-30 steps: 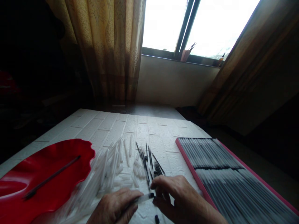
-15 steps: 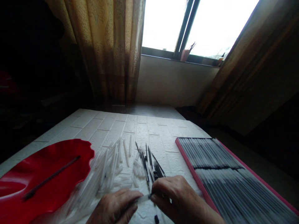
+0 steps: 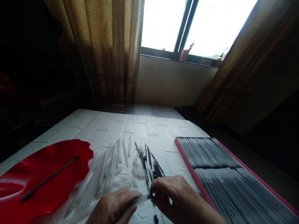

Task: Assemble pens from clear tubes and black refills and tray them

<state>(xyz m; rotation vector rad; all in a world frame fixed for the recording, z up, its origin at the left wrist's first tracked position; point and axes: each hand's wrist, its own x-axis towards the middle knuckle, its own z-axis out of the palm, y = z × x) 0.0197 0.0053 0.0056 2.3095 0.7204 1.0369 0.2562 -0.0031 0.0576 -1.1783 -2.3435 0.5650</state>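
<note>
Low in the middle, my left hand [image 3: 114, 205] is closed around a translucent pen [image 3: 143, 198] with a dark end. At that end my right hand [image 3: 177, 194] pinches the black tip piece between thumb and forefinger. Just beyond my fingers lie several thin black ink refills [image 3: 143, 161], pointing away from me. To their left is a loose heap of clear pen barrels [image 3: 113, 165], with shorter clear caps [image 3: 138, 169] beside it. A small black piece [image 3: 155, 218] rests on the table below my right hand.
A red wavy-edged tray [image 3: 79, 174] at left holds one dark pen [image 3: 52, 177]. On the right, a pink-edged box [image 3: 184, 157] is filled with rows of pens [image 3: 233, 186]. The table [image 3: 130, 126] has a white brick-patterned cover. Curtains [image 3: 109, 46] and a window stand behind.
Both hands stay almost in place on the pen, the right fingers shifting very slightly at its dark end. The view has moved a little; the objects on the table lie as before.
</note>
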